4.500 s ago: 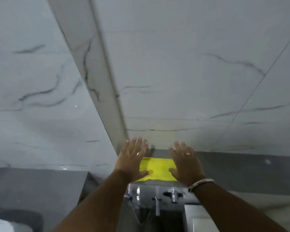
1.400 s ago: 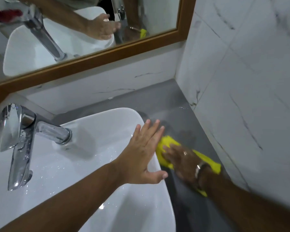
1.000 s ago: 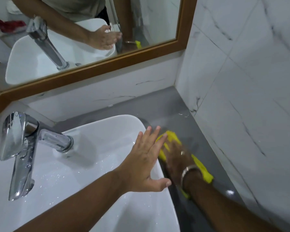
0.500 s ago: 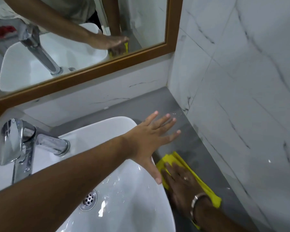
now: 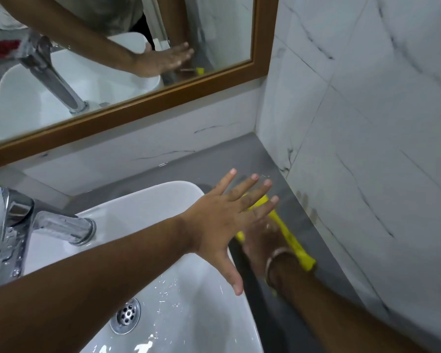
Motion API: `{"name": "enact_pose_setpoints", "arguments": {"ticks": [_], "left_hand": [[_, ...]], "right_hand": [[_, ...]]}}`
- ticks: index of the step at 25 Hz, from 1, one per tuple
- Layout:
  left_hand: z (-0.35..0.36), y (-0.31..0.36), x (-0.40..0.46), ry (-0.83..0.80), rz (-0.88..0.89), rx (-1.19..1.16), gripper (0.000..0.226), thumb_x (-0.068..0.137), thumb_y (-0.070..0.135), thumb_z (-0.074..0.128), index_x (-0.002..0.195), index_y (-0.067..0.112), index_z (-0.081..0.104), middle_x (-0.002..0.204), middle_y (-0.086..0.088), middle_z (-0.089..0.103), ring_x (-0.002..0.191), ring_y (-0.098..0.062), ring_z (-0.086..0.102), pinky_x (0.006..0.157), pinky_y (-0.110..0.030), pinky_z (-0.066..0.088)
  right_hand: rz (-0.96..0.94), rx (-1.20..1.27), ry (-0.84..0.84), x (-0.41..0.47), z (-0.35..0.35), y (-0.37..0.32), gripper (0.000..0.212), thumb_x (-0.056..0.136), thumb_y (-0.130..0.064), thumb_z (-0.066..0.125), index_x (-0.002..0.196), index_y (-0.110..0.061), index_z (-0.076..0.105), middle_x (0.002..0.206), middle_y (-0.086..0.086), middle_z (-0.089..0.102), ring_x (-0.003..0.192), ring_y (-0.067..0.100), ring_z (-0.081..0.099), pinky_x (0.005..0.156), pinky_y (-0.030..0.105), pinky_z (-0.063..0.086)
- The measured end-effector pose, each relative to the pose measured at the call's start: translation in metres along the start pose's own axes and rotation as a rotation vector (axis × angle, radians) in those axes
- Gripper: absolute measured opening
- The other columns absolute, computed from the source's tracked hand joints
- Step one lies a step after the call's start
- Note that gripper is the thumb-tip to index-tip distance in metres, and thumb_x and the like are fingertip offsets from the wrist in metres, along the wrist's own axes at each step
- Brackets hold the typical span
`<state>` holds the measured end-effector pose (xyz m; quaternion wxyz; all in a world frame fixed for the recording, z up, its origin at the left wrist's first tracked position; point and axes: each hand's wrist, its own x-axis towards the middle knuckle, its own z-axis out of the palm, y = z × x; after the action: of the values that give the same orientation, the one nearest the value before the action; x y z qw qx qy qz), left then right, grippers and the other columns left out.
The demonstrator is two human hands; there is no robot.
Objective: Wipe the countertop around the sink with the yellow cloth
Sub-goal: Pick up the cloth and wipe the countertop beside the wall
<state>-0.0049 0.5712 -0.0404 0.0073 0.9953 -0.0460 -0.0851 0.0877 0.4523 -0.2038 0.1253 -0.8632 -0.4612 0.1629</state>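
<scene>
Fingers (image 5: 250, 184) of the left hand (image 5: 222, 220) are spread wide and flat, holding nothing, above the right rim of the white sink (image 5: 163, 200). Beneath and just right of it, the blurred right hand (image 5: 262, 240) lies palm-down, fingers flat, on the yellow cloth (image 5: 290, 240), not gripping it. That cloth lies on the grey countertop (image 5: 227, 154) between sink and marble wall (image 5: 367, 149), its long axis running from the near right toward the far left corner, roughly parallel to the wall.
</scene>
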Motion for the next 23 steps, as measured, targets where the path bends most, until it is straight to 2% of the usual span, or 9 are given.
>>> {"name": "enact_pose_setpoints", "arguments": {"ticks": [2, 4, 8, 11, 14, 16, 19, 21, 23], "left_hand": [[-0.001, 0.000, -0.001, 0.029, 0.001, 0.004, 0.154, 0.034, 0.098, 0.051, 0.154, 0.013, 0.006, 0.162, -0.014, 0.000, 0.148, -0.034, -0.007, 0.113, -0.065, -0.003], [0.000, 0.000, -0.002, 0.042, 0.007, -0.015, 0.154, 0.033, 0.099, 0.048, 0.154, 0.013, 0.008, 0.162, -0.013, 0.002, 0.148, -0.034, -0.004, 0.113, -0.065, -0.001], [0.000, 0.001, -0.001, 0.006, -0.007, -0.004, 0.152, 0.034, 0.100, 0.041, 0.155, 0.016, 0.003, 0.163, -0.012, 0.002, 0.149, -0.033, -0.003, 0.113, -0.065, -0.001], [-0.006, 0.005, -0.003, -0.029, -0.019, 0.008, 0.149, 0.036, 0.101, 0.038, 0.155, 0.017, 0.004, 0.162, -0.013, 0.003, 0.148, -0.034, -0.002, 0.112, -0.067, -0.004], [-0.009, 0.008, -0.011, -0.002, -0.075, 0.017, 0.150, 0.037, 0.102, 0.037, 0.154, 0.013, 0.006, 0.162, -0.014, 0.003, 0.148, -0.035, -0.004, 0.112, -0.066, -0.008], [-0.003, 0.013, -0.023, 0.027, -0.191, -0.016, 0.154, 0.037, 0.102, 0.038, 0.153, 0.007, 0.008, 0.162, -0.016, 0.002, 0.148, -0.037, -0.004, 0.114, -0.065, -0.003], [0.009, 0.021, -0.038, 0.019, -0.377, -0.130, 0.159, 0.035, 0.100, 0.047, 0.152, 0.003, -0.001, 0.161, -0.017, -0.009, 0.147, -0.033, -0.016, 0.118, -0.058, 0.000], [0.014, 0.023, -0.041, 0.001, -0.414, -0.179, 0.161, 0.034, 0.100, 0.048, 0.152, 0.005, -0.008, 0.160, -0.014, -0.018, 0.145, -0.029, -0.024, 0.119, -0.052, -0.005], [0.014, 0.023, -0.038, -0.004, -0.407, -0.211, 0.160, 0.034, 0.099, 0.048, 0.152, 0.008, -0.012, 0.159, -0.012, -0.021, 0.144, -0.028, -0.027, 0.118, -0.048, -0.009]], "right_hand": [[-0.330, -0.010, -0.073, -0.070, 0.003, 0.010, 0.072, 0.077, -0.036, 0.060, 0.143, -0.025, 0.033, 0.154, 0.002, 0.026, 0.135, 0.028, 0.034, 0.107, 0.044, 0.033], [-0.455, -0.067, 0.041, -0.088, -0.009, 0.034, 0.060, 0.074, -0.032, 0.057, 0.133, -0.025, 0.048, 0.146, 0.003, 0.042, 0.132, 0.030, 0.038, 0.107, 0.044, 0.032], [0.009, -0.136, 0.166, -0.012, -0.023, 0.034, 0.057, 0.077, -0.034, 0.042, 0.132, -0.020, 0.048, 0.142, 0.013, 0.047, 0.127, 0.036, 0.045, 0.103, 0.048, 0.035], [-0.162, -0.243, 0.040, -0.044, 0.003, 0.020, 0.063, 0.082, -0.029, 0.033, 0.144, -0.024, 0.024, 0.152, 0.015, 0.025, 0.136, 0.041, 0.030, 0.107, 0.053, 0.025], [-0.365, -0.222, 0.062, -0.139, -0.008, 0.044, 0.064, 0.078, -0.028, 0.046, 0.141, -0.023, 0.037, 0.150, 0.011, 0.035, 0.137, 0.036, 0.030, 0.106, 0.050, 0.029], [-0.253, -0.188, 0.116, -0.159, -0.022, 0.065, 0.061, 0.079, -0.031, 0.047, 0.139, -0.025, 0.040, 0.149, 0.009, 0.036, 0.135, 0.033, 0.033, 0.104, 0.050, 0.031], [-0.045, -0.174, 0.147, -0.104, -0.026, 0.069, 0.056, 0.080, -0.033, 0.039, 0.135, -0.023, 0.040, 0.148, 0.015, 0.036, 0.132, 0.039, 0.039, 0.101, 0.053, 0.037], [0.124, -0.093, 0.160, -0.047, -0.031, 0.045, 0.059, 0.076, -0.037, 0.035, 0.132, -0.023, 0.044, 0.148, 0.021, 0.036, 0.133, 0.042, 0.036, 0.102, 0.055, 0.038], [0.115, -0.103, 0.134, -0.023, -0.027, 0.023, 0.063, 0.074, -0.037, 0.033, 0.135, -0.024, 0.045, 0.151, 0.020, 0.030, 0.136, 0.044, 0.029, 0.105, 0.056, 0.034]]}}
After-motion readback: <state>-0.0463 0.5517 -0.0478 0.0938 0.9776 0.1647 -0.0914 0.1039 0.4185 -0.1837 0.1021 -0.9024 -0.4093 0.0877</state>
